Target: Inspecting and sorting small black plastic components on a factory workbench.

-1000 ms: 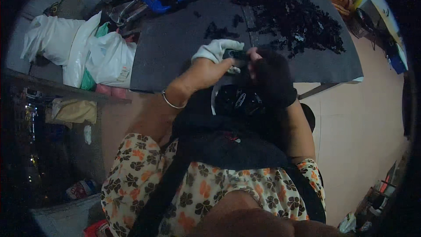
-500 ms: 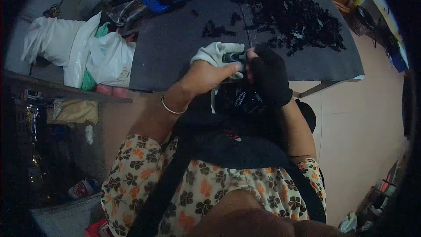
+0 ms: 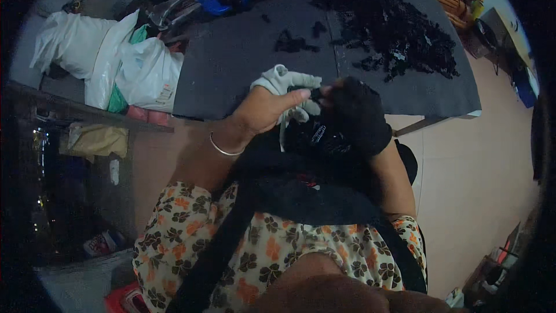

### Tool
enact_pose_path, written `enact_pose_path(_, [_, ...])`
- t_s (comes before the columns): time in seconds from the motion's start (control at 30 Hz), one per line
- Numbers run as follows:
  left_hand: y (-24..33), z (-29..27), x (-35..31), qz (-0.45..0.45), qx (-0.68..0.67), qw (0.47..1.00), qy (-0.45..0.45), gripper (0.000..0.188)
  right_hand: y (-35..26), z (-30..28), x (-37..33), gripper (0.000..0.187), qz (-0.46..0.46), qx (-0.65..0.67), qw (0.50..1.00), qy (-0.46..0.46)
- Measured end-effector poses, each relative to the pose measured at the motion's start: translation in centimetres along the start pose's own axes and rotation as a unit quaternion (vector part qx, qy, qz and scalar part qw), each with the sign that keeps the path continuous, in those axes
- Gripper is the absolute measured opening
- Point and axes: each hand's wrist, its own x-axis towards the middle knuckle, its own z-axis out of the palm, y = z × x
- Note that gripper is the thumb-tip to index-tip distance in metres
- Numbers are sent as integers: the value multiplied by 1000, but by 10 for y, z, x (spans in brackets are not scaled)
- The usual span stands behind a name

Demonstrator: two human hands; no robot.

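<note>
Nearby, at six o'clock from the hands, a black apron (image 3: pixel 307 200) is worn over a flower-patterned shirt (image 3: pixel 174 223). Just ahead of the apron, glossy black items (image 3: pixel 318 134) are gathered below the hands, bordered at their left by a pale strip (image 3: pixel 282 134). Over these, a small dark piece (image 3: pixel 314 94) is held at the centre, close to the table's near edge. It is gripped by the left hand (image 3: pixel 271 103), partly covered in white glove cloth, with the thumb pressed on it and the fingers curled narrowly. From three o'clock it is met by the bent fingers of the black-gloved right hand (image 3: pixel 358 115); whether they are closed on it cannot be told, since the fingertips are dark and blurred. Grey surface of the table (image 3: pixel 226 61) is left exposed from nine to eleven o'clock, and a narrower band is shown at two, running to the right front corner. Beyond that corner, pale floor (image 3: pixel 457 168) is seen at four. At twelve, a little cluster of black pieces (image 3: pixel 295 42) is set apart from the broad black heap (image 3: pixel 399 29) spread at one. White bags (image 3: pixel 147 75) are stacked past the left edge at nine. Farthest off, at eleven, a blue tray (image 3: pixel 215 6) is placed on the tabletop.
</note>
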Motion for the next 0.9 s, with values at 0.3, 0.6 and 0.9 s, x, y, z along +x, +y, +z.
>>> enact_pose_path(0.3, [-4,3,-16,7,-14,1000,-20,28,-2,-1,-5,21,-112,-15,994,-9])
enact_pose_path(0.6, [0,15,-27,146,243,958,31,25,-8,2,-4,24,135,270,952,-52])
enact_pose_path(0.9, [20,-71,23,167,604,771,113,34,11,-22,-7,20,106,138,968,-180])
